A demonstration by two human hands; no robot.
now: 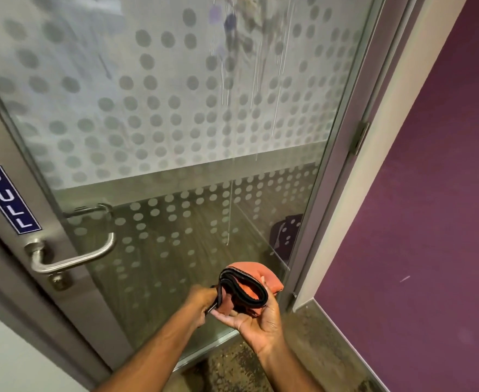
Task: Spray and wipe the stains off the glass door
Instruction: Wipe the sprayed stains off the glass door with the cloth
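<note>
Right hand (256,321) cupped palm-up under the folded orange cloth (246,287), left hand (201,302) pinching its black edge, probably refolding for a clean face. Stains (241,32) and drips up high on the glass door (176,123), well above both hands, not wiped yet.

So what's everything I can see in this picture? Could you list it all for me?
Glass door: one, frosted with grey dots, metal frame, fills the left and centre.
Stains: one smeared patch, purplish and brownish, upper glass, with drips running down below it.
Door handle: one, silver lever, left edge of the door.
PULL sign: one, blue with white letters, above the handle.
Hinge: one, metal, on the right of the frame.
Wall: one, purple, right side.
Floor: speckled brown, bottom.
Cloth: one, orange with black edging, folded, held in front of the lower glass.
Left hand: grips the cloth's edge.
Right hand: cradles the cloth from below.
</note>
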